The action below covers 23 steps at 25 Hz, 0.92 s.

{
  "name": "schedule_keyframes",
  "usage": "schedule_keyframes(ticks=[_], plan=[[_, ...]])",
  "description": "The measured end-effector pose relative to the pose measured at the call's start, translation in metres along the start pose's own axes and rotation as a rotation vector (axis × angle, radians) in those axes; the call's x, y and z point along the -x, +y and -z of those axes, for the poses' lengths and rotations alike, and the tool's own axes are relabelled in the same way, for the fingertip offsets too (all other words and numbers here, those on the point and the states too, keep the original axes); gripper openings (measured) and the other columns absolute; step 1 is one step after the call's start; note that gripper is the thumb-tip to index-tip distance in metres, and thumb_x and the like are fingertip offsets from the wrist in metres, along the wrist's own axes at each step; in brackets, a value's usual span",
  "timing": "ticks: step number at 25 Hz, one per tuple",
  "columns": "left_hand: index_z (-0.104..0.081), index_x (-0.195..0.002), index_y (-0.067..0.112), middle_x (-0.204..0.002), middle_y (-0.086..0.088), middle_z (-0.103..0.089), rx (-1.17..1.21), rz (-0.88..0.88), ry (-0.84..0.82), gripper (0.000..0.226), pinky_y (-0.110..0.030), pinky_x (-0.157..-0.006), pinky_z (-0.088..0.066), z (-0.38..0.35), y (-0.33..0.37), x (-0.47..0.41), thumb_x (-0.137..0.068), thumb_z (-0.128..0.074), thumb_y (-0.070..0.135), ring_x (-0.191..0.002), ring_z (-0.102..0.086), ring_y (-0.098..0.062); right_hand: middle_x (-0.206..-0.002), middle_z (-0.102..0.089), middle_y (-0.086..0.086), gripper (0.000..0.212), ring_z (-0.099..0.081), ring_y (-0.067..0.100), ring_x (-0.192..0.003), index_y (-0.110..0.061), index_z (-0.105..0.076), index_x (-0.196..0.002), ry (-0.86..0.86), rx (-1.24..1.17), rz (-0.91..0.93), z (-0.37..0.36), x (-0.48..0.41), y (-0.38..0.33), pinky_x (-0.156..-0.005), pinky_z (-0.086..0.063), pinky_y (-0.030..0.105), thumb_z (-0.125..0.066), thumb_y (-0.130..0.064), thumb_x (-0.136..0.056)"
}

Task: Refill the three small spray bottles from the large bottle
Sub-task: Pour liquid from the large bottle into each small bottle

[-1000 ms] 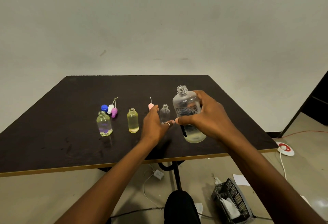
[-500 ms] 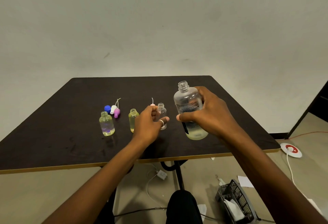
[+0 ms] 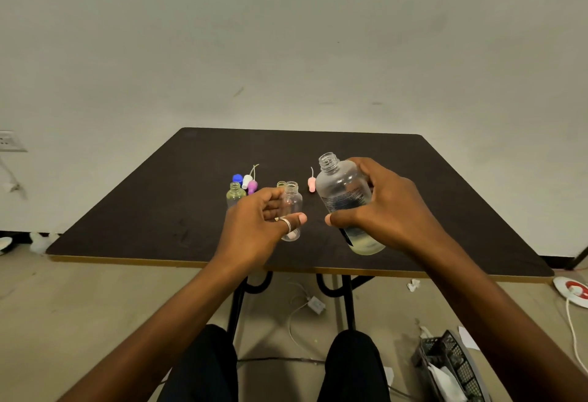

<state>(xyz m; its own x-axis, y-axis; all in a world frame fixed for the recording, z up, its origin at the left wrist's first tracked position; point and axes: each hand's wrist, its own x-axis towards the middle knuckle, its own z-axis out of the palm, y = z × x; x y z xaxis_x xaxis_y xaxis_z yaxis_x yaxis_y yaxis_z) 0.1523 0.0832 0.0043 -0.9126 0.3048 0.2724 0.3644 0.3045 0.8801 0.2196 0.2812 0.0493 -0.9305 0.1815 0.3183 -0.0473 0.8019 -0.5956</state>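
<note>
My left hand (image 3: pixel 257 223) grips a small empty clear bottle (image 3: pixel 292 202), lifted off the black table (image 3: pixel 159 210), its open neck up. My right hand (image 3: pixel 385 207) holds the large clear bottle (image 3: pixel 342 191), uncapped and tilted slightly left, with a little pale liquid at its bottom. Behind my left hand stand two more small bottles: one with yellowish liquid (image 3: pixel 235 195) at the left and another (image 3: pixel 281 184) mostly hidden, only its neck showing.
Spray caps lie on the table behind the bottles: blue (image 3: pixel 237 178), white (image 3: pixel 247 181), purple (image 3: pixel 252 186) and a pink one (image 3: pixel 311 184) further right. Under the table are cables, a black basket (image 3: pixel 451 366) and my knees.
My left hand has closed round the small empty bottle and lifted it toward me. The large bottle has risen off the table and tilted slightly toward the small one.
</note>
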Motion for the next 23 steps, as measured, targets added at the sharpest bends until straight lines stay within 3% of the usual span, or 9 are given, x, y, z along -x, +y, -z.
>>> schedule_keyframes(ticks=[4, 8, 20, 23], plan=[[-0.062, -0.128, 0.020, -0.095, 0.023, -0.066, 0.036, 0.001, 0.030, 0.058, -0.008, -0.076, -0.051, 0.005, 0.001, 0.011, -0.074, -0.084, 0.023, -0.090, -0.065, 0.010, -0.127, -0.060, -0.004, 0.082, -0.058, 0.013, -0.100, -0.034, -0.042, -0.134, -0.015, 0.073, 0.040, -0.003, 0.004, -0.008, -0.081, -0.047, 0.025, -0.083, -0.045, -0.064], [-0.064, -0.125, 0.023, -0.104, 0.015, -0.072, 0.064, 0.013, 0.029, 0.055, -0.021, -0.088, -0.056, 0.008, -0.001, 0.013, -0.073, -0.084, 0.023, -0.096, -0.068, 0.003, -0.128, -0.060, -0.003, 0.084, -0.060, 0.017, -0.105, -0.033, -0.042, -0.136, -0.017, 0.126, 0.052, -0.004, 0.006, -0.013, -0.088, -0.051, 0.031, -0.084, -0.045, -0.064], [-0.062, -0.129, 0.019, -0.110, 0.008, -0.073, 0.053, 0.015, 0.029, 0.065, -0.017, -0.089, -0.054, 0.013, -0.005, 0.011, -0.069, -0.086, 0.024, -0.097, -0.068, 0.002, -0.125, -0.060, -0.002, 0.087, -0.059, 0.018, -0.106, -0.032, -0.040, -0.139, -0.031, 0.283, 0.087, -0.012, 0.006, -0.013, -0.091, -0.052, 0.036, -0.082, -0.048, -0.065], [-0.063, -0.128, 0.020, -0.109, 0.007, -0.074, 0.052, 0.014, 0.033, 0.066, -0.024, -0.091, -0.056, 0.014, -0.005, 0.011, -0.067, -0.087, 0.026, -0.098, -0.069, 0.001, -0.119, -0.060, -0.001, 0.086, -0.060, 0.021, -0.103, -0.035, -0.038, -0.140, 0.012, 0.338, 0.109, -0.014, 0.007, -0.012, -0.087, -0.052, 0.038, -0.081, -0.046, -0.066]])
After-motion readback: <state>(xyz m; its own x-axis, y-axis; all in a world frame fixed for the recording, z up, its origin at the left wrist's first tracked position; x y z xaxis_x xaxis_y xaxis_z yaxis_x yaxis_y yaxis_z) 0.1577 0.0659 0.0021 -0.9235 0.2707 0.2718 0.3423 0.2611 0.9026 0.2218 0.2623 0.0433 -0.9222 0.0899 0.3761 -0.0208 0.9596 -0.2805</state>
